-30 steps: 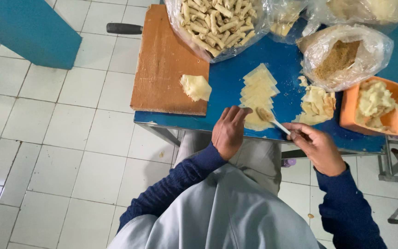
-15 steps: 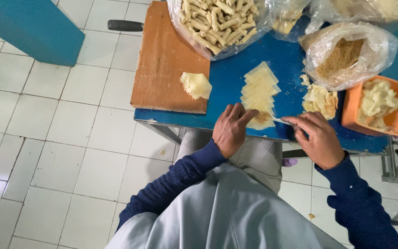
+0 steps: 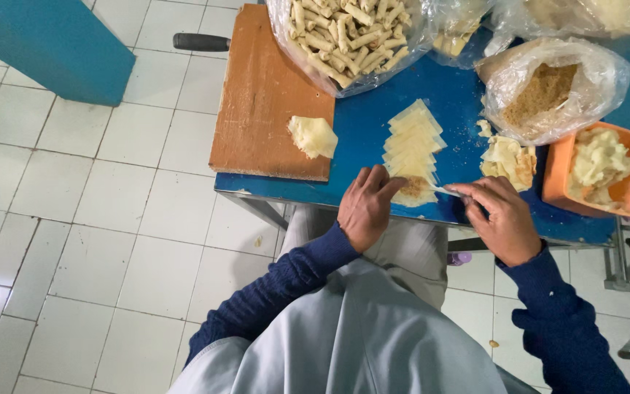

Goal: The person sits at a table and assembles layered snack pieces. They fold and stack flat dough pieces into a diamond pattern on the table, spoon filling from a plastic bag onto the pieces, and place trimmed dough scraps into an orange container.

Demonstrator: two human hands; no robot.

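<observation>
My left hand (image 3: 368,205) rests on the blue table (image 3: 362,124), fingertips touching the nearest pale wrapper (image 3: 414,191), which carries a dab of brown filling. Behind it a row of several overlapping pale square wrappers (image 3: 413,140) stretches away. My right hand (image 3: 499,217) grips a small metal spoon (image 3: 442,190) whose tip lies on that nearest wrapper. Both sleeves are dark blue.
A wooden cutting board (image 3: 262,95) with a folded wrapper (image 3: 313,136) lies at left. A clear bag of rolled sticks (image 3: 346,34) sits behind. At right stand a bag of brown crumbs (image 3: 546,91), an orange tub of pale filling (image 3: 596,168) and loose wrappers (image 3: 507,159). White tiled floor surrounds.
My right hand lowered the spoon from above the table down onto the nearest wrapper. The left hand spread its fingers over that wrapper's edge.
</observation>
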